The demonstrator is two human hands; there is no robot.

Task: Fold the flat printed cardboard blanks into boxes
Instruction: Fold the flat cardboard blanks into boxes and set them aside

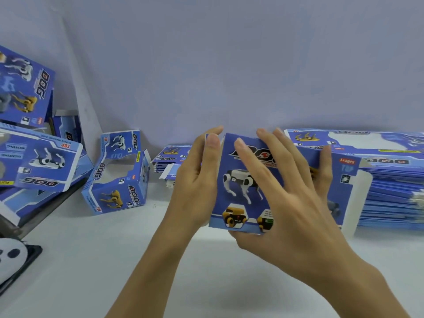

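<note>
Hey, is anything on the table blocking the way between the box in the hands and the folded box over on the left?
Nothing visible: bare white table lies between the held box and the folded box.

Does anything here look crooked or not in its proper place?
Yes. The folded box left of the hands lies tipped on the white table, its window side up. Further left, finished boxes sit in a loose, tilted heap rather than a row.
</note>
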